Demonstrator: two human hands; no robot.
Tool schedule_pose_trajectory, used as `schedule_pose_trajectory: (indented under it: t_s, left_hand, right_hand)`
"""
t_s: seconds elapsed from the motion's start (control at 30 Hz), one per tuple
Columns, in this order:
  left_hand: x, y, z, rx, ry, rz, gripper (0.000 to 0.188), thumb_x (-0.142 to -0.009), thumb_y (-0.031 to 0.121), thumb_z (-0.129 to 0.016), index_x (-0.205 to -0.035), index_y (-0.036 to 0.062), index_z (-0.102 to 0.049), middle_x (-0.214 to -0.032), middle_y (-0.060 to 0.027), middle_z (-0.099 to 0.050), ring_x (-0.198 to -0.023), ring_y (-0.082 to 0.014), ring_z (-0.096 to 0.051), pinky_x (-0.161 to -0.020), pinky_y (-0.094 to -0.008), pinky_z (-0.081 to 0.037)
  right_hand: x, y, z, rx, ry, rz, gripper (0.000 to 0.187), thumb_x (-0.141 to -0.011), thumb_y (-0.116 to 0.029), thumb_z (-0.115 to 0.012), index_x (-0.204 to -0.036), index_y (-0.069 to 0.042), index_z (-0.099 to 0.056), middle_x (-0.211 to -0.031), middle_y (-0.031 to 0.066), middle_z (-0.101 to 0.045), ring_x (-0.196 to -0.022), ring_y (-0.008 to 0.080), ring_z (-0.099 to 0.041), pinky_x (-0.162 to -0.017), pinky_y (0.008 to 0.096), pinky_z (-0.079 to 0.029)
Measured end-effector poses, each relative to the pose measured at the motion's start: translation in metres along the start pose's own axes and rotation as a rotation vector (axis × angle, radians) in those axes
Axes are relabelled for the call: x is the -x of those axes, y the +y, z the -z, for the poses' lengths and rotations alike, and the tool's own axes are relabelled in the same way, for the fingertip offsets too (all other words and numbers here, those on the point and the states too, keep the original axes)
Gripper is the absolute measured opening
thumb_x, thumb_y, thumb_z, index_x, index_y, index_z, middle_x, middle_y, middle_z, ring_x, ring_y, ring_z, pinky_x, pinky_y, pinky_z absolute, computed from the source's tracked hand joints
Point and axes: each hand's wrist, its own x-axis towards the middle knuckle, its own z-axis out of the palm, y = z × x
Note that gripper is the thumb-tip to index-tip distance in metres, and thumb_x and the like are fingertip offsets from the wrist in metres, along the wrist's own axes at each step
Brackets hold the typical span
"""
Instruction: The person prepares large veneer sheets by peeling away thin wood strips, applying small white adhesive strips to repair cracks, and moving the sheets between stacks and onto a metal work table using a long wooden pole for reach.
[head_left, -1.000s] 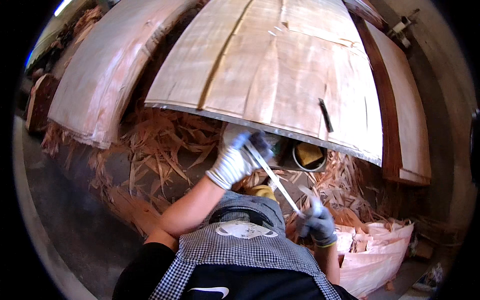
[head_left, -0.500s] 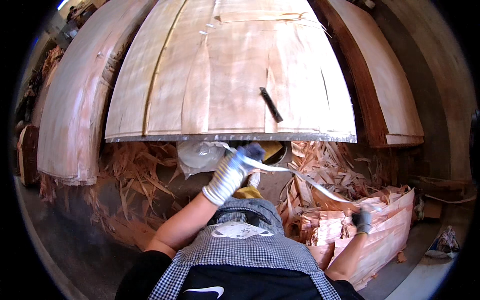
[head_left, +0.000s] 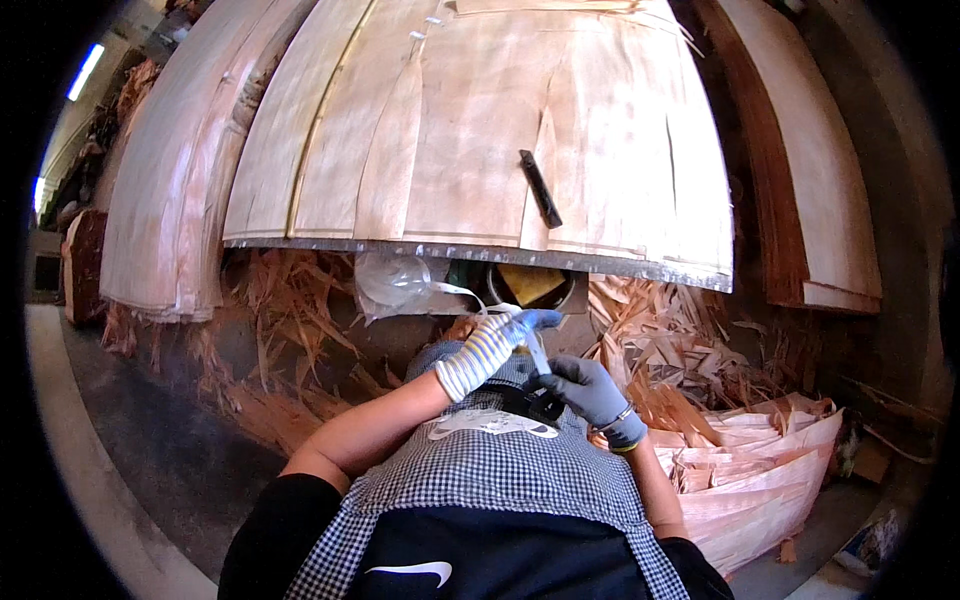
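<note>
A narrow white tape strip (head_left: 537, 353) runs from the clear plastic bag (head_left: 392, 283) under the table edge up to my hands. My left hand (head_left: 490, 350), in a striped white glove with blue fingers, is closed round the strip, its index finger pointing right. Close beside it, in front of my waist, my right hand (head_left: 588, 390) in a grey glove pinches the strip's other part. Beyond both hands lies a black utility knife (head_left: 541, 189) on the pale wood veneer sheet (head_left: 450, 160). A black pouch (head_left: 530, 403) at my waist is partly covered by my right hand.
Veneer stacks stand left (head_left: 190, 180) and right (head_left: 830, 170) of the middle one. A round container (head_left: 575, 293) with something yellow inside sits below the near edge. Torn veneer scraps (head_left: 655, 335) lie on the floor, and a veneer bundle (head_left: 760, 480) lies to my right.
My right hand has come in from the far right to beside my left hand. The strip, stretched long between them before, now spans a short gap. The view has shifted slightly.
</note>
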Motion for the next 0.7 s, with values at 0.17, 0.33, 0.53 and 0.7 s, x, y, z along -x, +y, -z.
schedule_pose_trajectory:
  t_s: [0.17,0.33,0.53,0.7]
  left_hand:
    - [-0.012,-0.110,0.036,0.503,0.316,0.259,0.041,-0.091,0.036,-0.036,-0.115,0.0046,-0.048,-0.115,-0.0082,-0.051,-0.109,-0.0211,-0.047,-0.096,-0.0338,-0.032]
    - [-0.015,-0.110,0.042,0.378,0.175,0.089,0.060,-0.085,0.045,-0.039,-0.130,0.0068,-0.030,-0.131,-0.0064,-0.036,-0.118,-0.0214,-0.035,-0.098,-0.0380,-0.024]
    - [-0.026,-0.112,0.079,0.030,-0.029,0.383,0.027,-0.080,0.020,-0.062,-0.099,0.0003,-0.062,-0.088,-0.0091,-0.064,-0.078,-0.0158,-0.058,-0.077,-0.0294,-0.045]
    - [-0.076,-0.064,0.066,-1.634,0.157,0.221,0.051,-0.073,0.033,-0.062,-0.119,0.0130,-0.051,-0.120,-0.0105,-0.050,-0.114,-0.0248,-0.044,-0.100,-0.0502,-0.022]
  right_hand:
    - [-0.053,0.062,0.018,0.176,0.259,-0.049,0.021,-0.081,-0.012,-0.056,-0.097,-0.001,-0.063,-0.081,0.0075,-0.064,-0.059,0.0100,-0.057,-0.049,0.0217,-0.042]
    - [-0.079,0.073,0.011,-0.041,0.237,0.027,0.021,-0.082,-0.017,-0.061,-0.097,-0.003,-0.064,-0.071,0.0004,-0.061,-0.051,0.0069,-0.047,-0.046,0.0194,-0.039]
    - [-0.122,0.064,0.050,-0.287,0.288,-0.227,0.015,-0.076,-0.015,-0.067,-0.084,-0.003,-0.061,-0.067,0.0046,-0.062,-0.054,0.0137,-0.060,-0.043,0.0230,-0.045]
    - [-0.202,0.144,0.084,0.859,0.674,0.033,0.033,-0.078,-0.033,-0.059,-0.093,-0.004,-0.061,-0.077,0.0144,-0.064,-0.066,0.0320,-0.062,-0.060,0.0390,-0.050]
